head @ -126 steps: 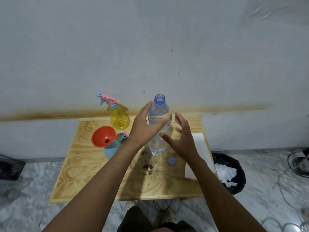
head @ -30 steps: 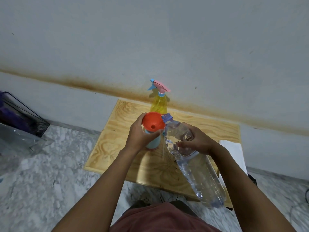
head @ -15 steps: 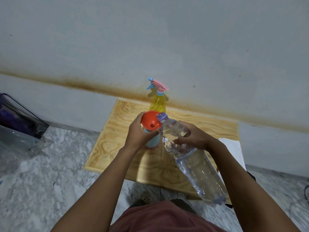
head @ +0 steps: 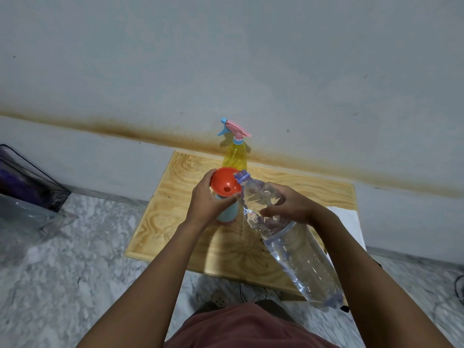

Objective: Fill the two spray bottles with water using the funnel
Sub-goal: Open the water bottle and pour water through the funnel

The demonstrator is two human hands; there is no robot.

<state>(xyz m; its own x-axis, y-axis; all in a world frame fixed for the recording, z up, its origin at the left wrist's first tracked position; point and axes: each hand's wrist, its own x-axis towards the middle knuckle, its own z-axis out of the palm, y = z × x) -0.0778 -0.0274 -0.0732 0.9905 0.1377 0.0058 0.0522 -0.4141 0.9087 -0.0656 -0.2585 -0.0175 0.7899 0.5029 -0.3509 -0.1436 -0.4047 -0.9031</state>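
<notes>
An orange funnel (head: 224, 183) sits in the neck of a light blue spray bottle (head: 227, 214) on the wooden table (head: 160, 222). My left hand (head: 207, 202) grips the blue bottle just under the funnel. My right hand (head: 288, 205) holds a large clear water bottle (head: 296, 249) tilted, its open blue-ringed mouth at the funnel's right rim. A yellow spray bottle (head: 234, 156) with a pink and blue trigger head stands upright at the table's back edge, behind the funnel.
The table stands against a grey wall with a brown stain line. A white sheet (head: 347, 222) lies on the table's right side. A dark transparent box (head: 27, 187) sits on the marble floor at the left.
The water bottle has tipped further, its mouth moving left and up onto the funnel's rim. My left hand stays on the blue bottle.
</notes>
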